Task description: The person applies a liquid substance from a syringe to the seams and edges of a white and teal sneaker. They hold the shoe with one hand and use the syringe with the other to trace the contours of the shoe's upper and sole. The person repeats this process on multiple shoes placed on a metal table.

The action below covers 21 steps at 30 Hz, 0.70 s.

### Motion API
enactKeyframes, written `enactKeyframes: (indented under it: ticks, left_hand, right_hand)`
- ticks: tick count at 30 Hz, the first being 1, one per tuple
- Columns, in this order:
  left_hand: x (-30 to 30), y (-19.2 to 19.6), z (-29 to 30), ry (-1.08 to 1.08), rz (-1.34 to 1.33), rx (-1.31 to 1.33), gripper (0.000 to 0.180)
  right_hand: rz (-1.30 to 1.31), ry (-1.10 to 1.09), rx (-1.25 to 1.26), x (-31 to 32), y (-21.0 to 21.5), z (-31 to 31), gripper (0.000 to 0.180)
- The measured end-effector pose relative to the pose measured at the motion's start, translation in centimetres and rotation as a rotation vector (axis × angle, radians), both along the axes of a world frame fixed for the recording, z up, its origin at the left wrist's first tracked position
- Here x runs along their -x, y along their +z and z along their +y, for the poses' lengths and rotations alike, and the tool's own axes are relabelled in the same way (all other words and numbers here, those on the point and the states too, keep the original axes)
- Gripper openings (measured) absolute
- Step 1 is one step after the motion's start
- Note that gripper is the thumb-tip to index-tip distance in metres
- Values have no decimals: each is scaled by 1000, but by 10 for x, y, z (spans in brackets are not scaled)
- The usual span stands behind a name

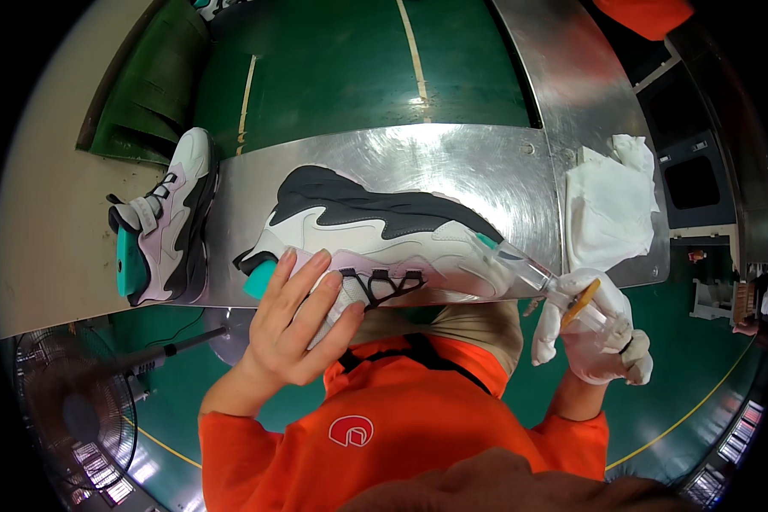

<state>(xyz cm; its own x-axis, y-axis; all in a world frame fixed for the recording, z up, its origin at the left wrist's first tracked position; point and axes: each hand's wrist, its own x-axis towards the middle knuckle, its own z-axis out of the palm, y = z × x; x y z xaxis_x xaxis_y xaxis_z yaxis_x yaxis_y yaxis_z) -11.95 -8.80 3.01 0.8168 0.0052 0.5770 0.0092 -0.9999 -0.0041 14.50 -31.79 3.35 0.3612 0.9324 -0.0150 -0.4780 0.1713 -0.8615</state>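
A white, grey and pale pink sneaker [375, 235] lies on its side on a shiny metal table [452, 158], toe to the right. My bare left hand [303, 320] presses on its tongue and laces near the teal heel. My right hand [602, 328], in a white glove, grips a clear plastic bottle with an orange cap [542, 277]; its nozzle tip touches the sneaker's toe end.
A second matching sneaker [171, 222] lies at the table's left end, partly over a beige surface [51, 239]. A crumpled white cloth [610, 200] sits at the right of the table. A fan [77, 418] stands on the green floor at lower left.
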Motion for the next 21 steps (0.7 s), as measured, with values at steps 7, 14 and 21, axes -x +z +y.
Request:
enactKeyframes:
  ticks: [7, 14, 21]
  left_hand:
    - [-4, 4, -3, 25, 37, 38, 26]
    - [-7, 7, -6, 58, 65, -5, 30]
    - [-13, 12, -12, 73, 81, -26, 26]
  right_hand:
    - [-30, -27, 102, -4, 4, 16, 126]
    - [-98, 61, 82, -25, 0, 0, 117]
    - [-155, -2, 76, -22, -7, -13, 116]
